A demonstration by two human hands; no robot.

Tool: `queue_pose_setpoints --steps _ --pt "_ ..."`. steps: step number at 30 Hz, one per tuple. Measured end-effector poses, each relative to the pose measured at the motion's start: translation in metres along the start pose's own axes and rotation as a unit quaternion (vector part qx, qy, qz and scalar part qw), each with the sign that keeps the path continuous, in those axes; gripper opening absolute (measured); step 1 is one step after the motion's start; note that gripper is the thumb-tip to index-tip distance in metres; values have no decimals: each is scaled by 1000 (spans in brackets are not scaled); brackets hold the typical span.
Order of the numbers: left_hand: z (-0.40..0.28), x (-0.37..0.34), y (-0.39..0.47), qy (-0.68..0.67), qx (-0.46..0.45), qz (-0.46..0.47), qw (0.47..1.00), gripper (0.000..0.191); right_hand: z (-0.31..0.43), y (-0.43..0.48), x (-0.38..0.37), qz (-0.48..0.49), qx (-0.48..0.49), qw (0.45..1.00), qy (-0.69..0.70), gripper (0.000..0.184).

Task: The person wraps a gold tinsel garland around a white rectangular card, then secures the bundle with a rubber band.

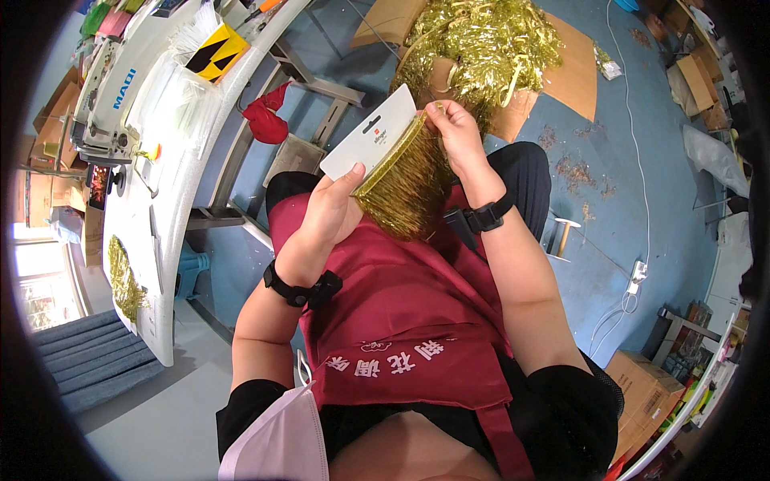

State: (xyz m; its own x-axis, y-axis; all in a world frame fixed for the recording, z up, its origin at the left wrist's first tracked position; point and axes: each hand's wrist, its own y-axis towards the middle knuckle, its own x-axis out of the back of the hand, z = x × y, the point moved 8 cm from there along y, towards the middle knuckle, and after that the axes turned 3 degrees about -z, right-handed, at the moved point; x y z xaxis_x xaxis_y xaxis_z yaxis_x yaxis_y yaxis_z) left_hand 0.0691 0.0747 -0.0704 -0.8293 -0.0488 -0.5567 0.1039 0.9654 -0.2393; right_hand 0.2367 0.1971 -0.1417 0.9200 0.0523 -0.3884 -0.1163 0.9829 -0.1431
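Observation:
A white hang card (373,135) with a slot and some print is held above my lap, with gold tinsel fringe (406,192) lying along its lower edge. My left hand (337,207) grips the card and the fringe's near end, thumb on top. At the far end, my right hand (454,132) pinches the fringe's gold header band beside the card's corner. The fringe hangs over the burgundy apron (397,288). Beyond my hands, a large heap of gold tinsel (487,48) fills an open cardboard box (568,72) on the floor.
On the left stands a white worktable (180,198) with a sewing machine (114,90), a yellow and black box (218,53) and a gold tinsel piece (125,282). A red cloth (267,114) hangs beside its frame. A white cable and power strip (637,273) lie on the floor at right.

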Motion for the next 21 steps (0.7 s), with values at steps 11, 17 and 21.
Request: queue_pose_setpoints --steps 11,17,21 --pt "1 35 16 -80 -50 -85 992 45 34 -20 -6 -45 39 990 124 12" --pt "32 91 31 -38 -27 -394 918 30 72 -66 -52 -11 218 971 -102 7" --pt "28 56 31 -102 -103 -314 938 32 71 -87 -72 -14 322 929 -182 7"
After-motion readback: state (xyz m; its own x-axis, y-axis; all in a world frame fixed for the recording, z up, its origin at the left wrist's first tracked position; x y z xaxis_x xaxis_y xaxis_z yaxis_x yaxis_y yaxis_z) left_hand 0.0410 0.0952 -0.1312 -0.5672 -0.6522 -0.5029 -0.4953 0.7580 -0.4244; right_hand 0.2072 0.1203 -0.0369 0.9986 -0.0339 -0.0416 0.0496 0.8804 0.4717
